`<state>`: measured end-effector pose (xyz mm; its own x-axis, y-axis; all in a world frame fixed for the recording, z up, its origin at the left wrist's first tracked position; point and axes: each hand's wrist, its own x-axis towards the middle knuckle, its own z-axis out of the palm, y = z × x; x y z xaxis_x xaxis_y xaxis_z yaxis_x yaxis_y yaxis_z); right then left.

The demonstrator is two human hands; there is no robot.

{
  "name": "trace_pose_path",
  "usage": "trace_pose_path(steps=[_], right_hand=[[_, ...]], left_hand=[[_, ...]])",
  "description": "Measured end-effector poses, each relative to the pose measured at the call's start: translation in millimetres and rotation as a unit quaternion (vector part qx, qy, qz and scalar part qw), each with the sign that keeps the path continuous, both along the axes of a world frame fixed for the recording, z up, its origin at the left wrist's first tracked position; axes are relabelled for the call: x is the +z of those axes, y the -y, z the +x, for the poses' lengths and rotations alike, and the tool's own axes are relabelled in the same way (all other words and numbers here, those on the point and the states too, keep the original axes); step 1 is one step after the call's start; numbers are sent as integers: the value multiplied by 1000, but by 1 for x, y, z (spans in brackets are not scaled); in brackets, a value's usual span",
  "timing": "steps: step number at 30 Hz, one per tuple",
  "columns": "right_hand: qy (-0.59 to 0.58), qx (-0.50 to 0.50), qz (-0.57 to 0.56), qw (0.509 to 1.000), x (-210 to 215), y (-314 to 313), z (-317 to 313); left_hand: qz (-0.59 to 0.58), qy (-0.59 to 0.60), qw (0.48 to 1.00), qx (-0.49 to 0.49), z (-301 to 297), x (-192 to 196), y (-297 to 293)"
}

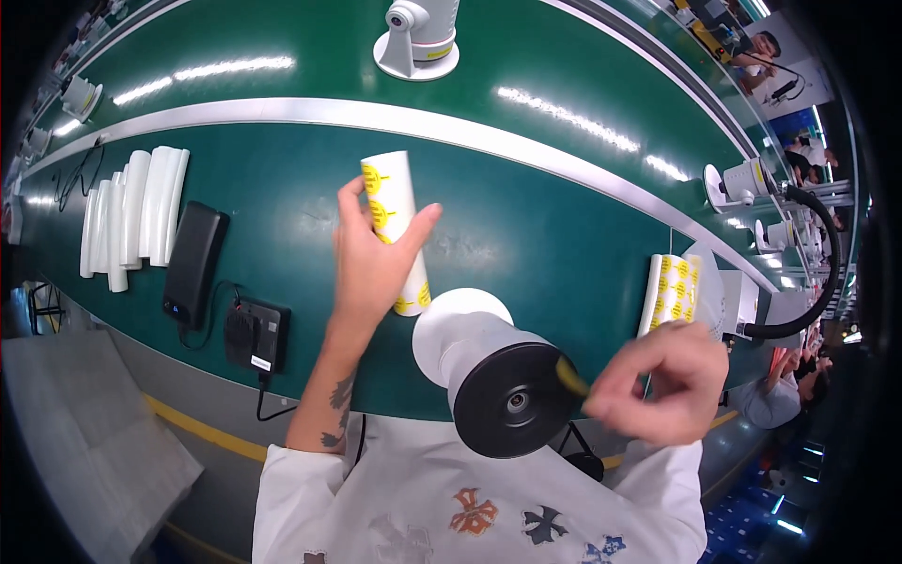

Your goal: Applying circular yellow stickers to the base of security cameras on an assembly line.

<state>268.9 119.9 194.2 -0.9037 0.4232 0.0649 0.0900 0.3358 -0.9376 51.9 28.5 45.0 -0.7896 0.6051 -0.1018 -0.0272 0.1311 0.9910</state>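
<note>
My left hand (pixel 368 258) is wrapped round a curled white sheet of yellow round stickers (pixel 399 193), held upright above the green bench. In my right hand (pixel 669 381) a small yellow sticker (pixel 570 377) is pinched between thumb and fingertips, blurred by motion. It is at the right edge of a black round disc (pixel 498 414), which has a small metal fitting in its centre. This disc belongs to a white device (pixel 460 352) at the bench's near edge, tilted so the disc faces me. Whether the sticker touches the disc I cannot tell.
Several white rolls (pixel 136 207) lie at the left, near a black power bank (pixel 195 258) and a black box with a cable (pixel 256 336). Another sticker sheet (pixel 672 291) lies right. White camera-like devices (pixel 420 42) stand beyond the pale rail (pixel 310 111). A black flexible hose (pixel 827 254) arches at right.
</note>
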Motion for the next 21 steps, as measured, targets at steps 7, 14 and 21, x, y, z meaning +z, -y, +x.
trace_pose_path(steps=[7,14,21], right_hand=[[123,167,-80,975,2,4,-17],[137,99,15,985,-5,13,-12],[112,44,49,992,-8,16,-9]], left_hand=[[-117,-349,927,70,-5,-11,17],[146,-354,923,-25,6,17,42],[262,-284,917,-101,26,37,61]])
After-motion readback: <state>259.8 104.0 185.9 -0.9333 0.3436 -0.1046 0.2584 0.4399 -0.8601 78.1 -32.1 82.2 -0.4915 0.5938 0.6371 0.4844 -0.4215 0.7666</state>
